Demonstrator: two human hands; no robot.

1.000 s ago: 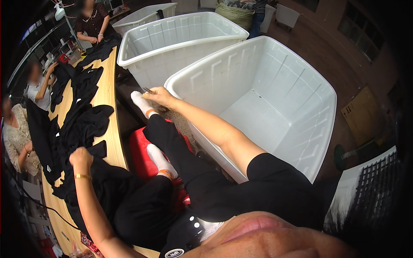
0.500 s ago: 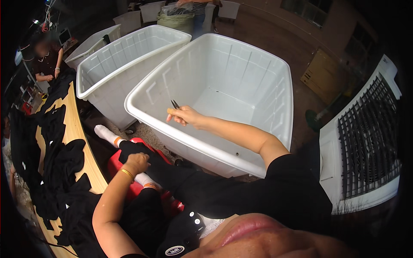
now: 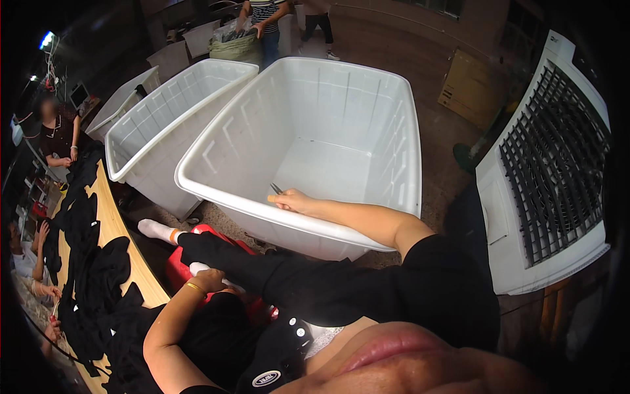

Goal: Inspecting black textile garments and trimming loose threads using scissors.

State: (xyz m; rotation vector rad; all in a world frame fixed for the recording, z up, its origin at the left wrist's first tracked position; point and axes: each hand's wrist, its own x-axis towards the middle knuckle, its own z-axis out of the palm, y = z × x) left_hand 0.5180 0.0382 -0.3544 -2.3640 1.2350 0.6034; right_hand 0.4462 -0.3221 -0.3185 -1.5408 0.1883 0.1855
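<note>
My right hand (image 3: 295,201) is closed around small dark thread snips (image 3: 276,188), their points sticking out past the fingers. A tan-orange cover (image 3: 272,198) shows at one fingertip. This hand is over the near rim of a big white plastic tub (image 3: 328,230), and the forearm crosses that rim. Down by my bent leg, my left hand (image 3: 209,280) is closed over my white-socked foot (image 3: 198,267); part of its fingers is hidden. Beneath my legs shows a red plastic seat (image 3: 180,262).
Black cloth pieces (image 3: 92,276) cover much of the wooden table (image 3: 147,289) on the left, where people stand or sit. Another white tub (image 3: 164,141) stands beside the first. A large air cooler (image 3: 505,259) is on the right. A person handles a green sack (image 3: 235,49) behind.
My left hand has come down from the knee area onto the socked foot. My right hand, still holding the snips, has dropped closer to the tub's rim. The view has shifted.
</note>
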